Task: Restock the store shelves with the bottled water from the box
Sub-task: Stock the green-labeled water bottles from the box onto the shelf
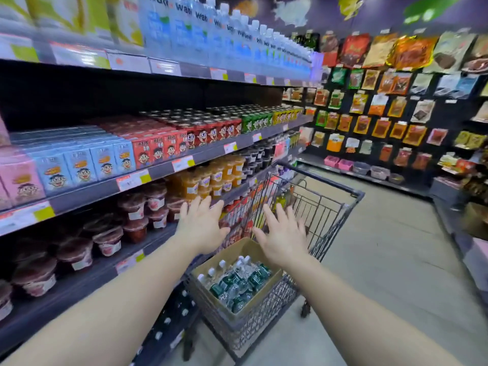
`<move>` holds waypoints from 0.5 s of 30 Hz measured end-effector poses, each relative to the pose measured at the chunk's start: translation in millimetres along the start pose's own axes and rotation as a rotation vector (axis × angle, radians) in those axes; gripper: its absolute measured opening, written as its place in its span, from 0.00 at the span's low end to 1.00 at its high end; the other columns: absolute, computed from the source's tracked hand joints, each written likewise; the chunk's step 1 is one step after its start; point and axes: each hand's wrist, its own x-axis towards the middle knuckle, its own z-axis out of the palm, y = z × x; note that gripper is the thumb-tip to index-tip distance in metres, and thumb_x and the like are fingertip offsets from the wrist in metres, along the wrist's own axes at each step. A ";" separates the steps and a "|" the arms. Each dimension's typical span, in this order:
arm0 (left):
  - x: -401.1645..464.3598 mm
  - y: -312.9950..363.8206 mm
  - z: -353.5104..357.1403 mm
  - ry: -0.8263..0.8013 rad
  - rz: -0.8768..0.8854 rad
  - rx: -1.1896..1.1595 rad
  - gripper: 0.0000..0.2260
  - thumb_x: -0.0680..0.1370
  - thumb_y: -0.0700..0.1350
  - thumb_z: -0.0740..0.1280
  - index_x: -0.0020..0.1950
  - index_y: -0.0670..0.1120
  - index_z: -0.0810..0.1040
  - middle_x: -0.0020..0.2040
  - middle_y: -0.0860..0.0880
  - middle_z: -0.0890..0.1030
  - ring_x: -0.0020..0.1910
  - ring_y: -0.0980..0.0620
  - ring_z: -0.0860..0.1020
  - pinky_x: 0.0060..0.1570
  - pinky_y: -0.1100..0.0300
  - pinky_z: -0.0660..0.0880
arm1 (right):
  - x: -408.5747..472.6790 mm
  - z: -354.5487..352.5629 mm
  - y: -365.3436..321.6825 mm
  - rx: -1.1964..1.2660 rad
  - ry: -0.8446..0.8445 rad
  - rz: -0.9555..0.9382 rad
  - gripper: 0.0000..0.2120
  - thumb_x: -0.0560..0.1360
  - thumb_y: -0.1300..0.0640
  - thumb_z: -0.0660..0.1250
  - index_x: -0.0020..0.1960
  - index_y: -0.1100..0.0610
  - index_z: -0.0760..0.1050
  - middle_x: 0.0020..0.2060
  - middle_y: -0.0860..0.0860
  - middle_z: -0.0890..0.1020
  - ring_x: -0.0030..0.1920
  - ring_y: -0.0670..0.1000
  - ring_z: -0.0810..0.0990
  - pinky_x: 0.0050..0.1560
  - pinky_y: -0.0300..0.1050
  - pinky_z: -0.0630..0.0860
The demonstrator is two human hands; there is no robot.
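Observation:
A brown cardboard box [211,295] sits in the near end of a wire shopping cart [327,207]. Several water bottles [239,281] with white caps and dark green labels lie inside it. My left hand [202,227] and my right hand [284,237] are stretched out side by side above the box, palms down, fingers spread, holding nothing. A row of clear water bottles [224,40] with blue labels stands on the top shelf at the upper left.
The shelving on the left carries milk cartons [79,165], red cans [211,130] and jelly cups [108,241]. Snack bags [396,83] hang on the far wall. Low shelves [472,233] line the right side, with grey floor [390,260] between.

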 end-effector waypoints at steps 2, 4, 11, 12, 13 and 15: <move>18.7 9.4 9.4 -0.012 -0.048 0.002 0.32 0.80 0.62 0.56 0.80 0.53 0.49 0.81 0.46 0.49 0.80 0.43 0.46 0.77 0.41 0.45 | 23.2 3.3 23.7 -0.004 -0.042 -0.025 0.31 0.80 0.37 0.50 0.79 0.44 0.45 0.80 0.52 0.48 0.79 0.56 0.42 0.75 0.59 0.41; 31.5 10.7 18.8 -0.013 -0.097 -0.010 0.32 0.80 0.62 0.57 0.80 0.53 0.50 0.81 0.46 0.50 0.80 0.43 0.47 0.76 0.41 0.46 | 48.0 10.5 41.0 0.001 -0.096 -0.044 0.31 0.81 0.37 0.50 0.79 0.45 0.44 0.80 0.52 0.47 0.79 0.56 0.42 0.76 0.59 0.42; 56.5 -10.5 57.1 -0.059 -0.214 0.072 0.33 0.79 0.62 0.59 0.79 0.52 0.53 0.80 0.45 0.56 0.78 0.41 0.53 0.75 0.40 0.51 | 113.0 70.4 50.6 0.017 -0.247 -0.139 0.31 0.81 0.39 0.52 0.80 0.46 0.46 0.80 0.52 0.49 0.79 0.56 0.46 0.76 0.60 0.46; 62.8 -13.6 65.4 -0.074 -0.223 0.068 0.33 0.78 0.62 0.59 0.79 0.52 0.53 0.80 0.45 0.56 0.78 0.41 0.53 0.75 0.40 0.51 | 120.8 79.4 50.9 0.016 -0.278 -0.142 0.31 0.81 0.39 0.51 0.80 0.46 0.45 0.80 0.52 0.49 0.79 0.56 0.46 0.77 0.60 0.46; 70.2 -16.1 73.6 -0.093 -0.230 0.054 0.33 0.79 0.62 0.59 0.80 0.52 0.52 0.80 0.44 0.56 0.78 0.41 0.53 0.75 0.40 0.51 | 128.0 87.5 51.6 0.010 -0.305 -0.141 0.31 0.81 0.39 0.51 0.80 0.46 0.45 0.80 0.52 0.48 0.79 0.56 0.46 0.77 0.60 0.46; 89.7 -21.2 89.2 -0.123 -0.228 0.020 0.33 0.79 0.61 0.60 0.80 0.51 0.52 0.80 0.44 0.55 0.78 0.41 0.53 0.75 0.41 0.52 | 141.1 99.9 55.0 0.003 -0.336 -0.134 0.31 0.81 0.39 0.52 0.80 0.46 0.45 0.80 0.53 0.48 0.79 0.57 0.46 0.77 0.60 0.46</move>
